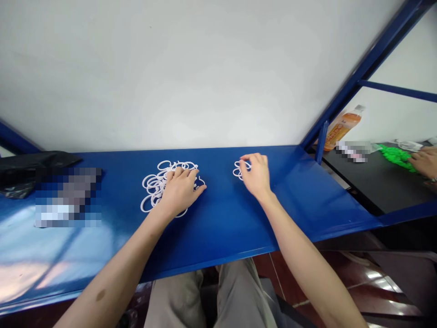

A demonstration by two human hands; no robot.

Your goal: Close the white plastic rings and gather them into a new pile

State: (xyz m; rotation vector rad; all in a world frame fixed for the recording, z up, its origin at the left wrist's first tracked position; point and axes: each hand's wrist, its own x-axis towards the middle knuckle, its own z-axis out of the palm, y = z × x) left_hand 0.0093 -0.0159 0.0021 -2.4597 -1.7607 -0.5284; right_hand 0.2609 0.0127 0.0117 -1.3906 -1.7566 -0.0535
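Note:
A loose pile of thin white rings [149, 182], which look like cord loops, lies on the blue table [211, 237]. My left hand [180, 187] rests over the right side of this pile, its fingers spread and its thumb stretched out to the right. Part of the pile is hidden beneath it. Farther right, a small cluster of white rings [236, 172] lies by my right hand [256, 173]. There the thumb and forefinger come together at the edge of a white ring.
A black plastic bag [41, 161] and a blurred-out item [71, 196] lie at the left. Behind the table rises a pale wall [205, 73]. Beyond the blue frame [341, 95], another person's hand [425, 161] touches green pieces [396, 157] near an orange drink bottle [344, 127].

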